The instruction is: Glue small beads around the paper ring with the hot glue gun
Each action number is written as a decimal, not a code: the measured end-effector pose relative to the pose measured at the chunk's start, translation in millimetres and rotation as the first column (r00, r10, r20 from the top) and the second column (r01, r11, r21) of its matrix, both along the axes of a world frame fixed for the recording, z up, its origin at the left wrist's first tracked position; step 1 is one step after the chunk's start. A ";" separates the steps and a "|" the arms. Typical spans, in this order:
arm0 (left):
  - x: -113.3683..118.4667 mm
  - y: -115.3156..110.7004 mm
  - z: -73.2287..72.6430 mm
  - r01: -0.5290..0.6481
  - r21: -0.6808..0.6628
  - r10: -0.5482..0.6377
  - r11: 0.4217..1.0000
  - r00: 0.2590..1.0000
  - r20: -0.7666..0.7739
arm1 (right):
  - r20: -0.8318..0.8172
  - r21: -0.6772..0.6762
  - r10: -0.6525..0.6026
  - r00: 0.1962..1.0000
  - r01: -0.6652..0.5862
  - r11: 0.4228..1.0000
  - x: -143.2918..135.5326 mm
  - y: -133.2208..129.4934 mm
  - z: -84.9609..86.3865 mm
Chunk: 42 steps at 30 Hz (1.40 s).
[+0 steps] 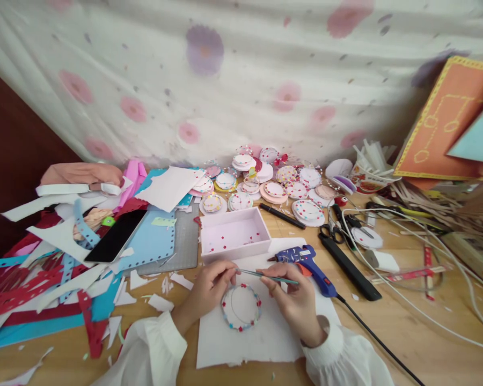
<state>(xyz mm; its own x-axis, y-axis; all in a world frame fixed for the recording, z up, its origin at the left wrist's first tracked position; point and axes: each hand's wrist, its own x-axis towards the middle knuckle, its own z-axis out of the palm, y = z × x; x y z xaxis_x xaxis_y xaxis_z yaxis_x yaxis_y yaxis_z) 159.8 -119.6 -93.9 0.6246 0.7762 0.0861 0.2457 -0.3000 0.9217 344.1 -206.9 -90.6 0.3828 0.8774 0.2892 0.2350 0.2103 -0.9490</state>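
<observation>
My right hand (292, 300) grips slim grey-green tweezers (282, 279), whose tip points left to the fingers of my left hand (209, 287). The left thumb and forefinger are pinched together by that tip; anything between them is too small to make out. Below both hands a decorated ring (224, 311) with red flowers and blue pieces lies flat on a sheet of white paper (213, 351). Just behind my hands stands an open pale pink box (235, 249) with a few small red pieces inside. A blue glue gun (320, 273) lies close to my right hand.
Several finished-looking beaded discs (276, 190) stand along the curtain. Paper scraps (64, 289) and a black phone (116, 236) cover the left side. At right are a black cutter (350, 268), scissors (332, 234), a white cable (410, 316) and a tub of glue sticks (372, 166).
</observation>
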 end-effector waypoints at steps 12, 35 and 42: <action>-4.7 -1.2 15.1 -0.007 0.007 0.006 1.000 0.996 0.088 | 0.389 0.304 -0.127 0.913 0.003 0.953 -2.5 -6.6 29.6; -4.3 -0.4 12.8 0.049 -0.457 0.059 0.888 0.974 0.221 | 0.868 0.115 -0.297 0.399 0.420 0.900 51.9 -42.0 -9.6; -5.7 0.1 15.3 0.053 -0.397 0.012 0.916 0.987 0.159 | 0.896 -0.015 -0.220 0.385 0.522 0.853 72.1 -36.5 -36.1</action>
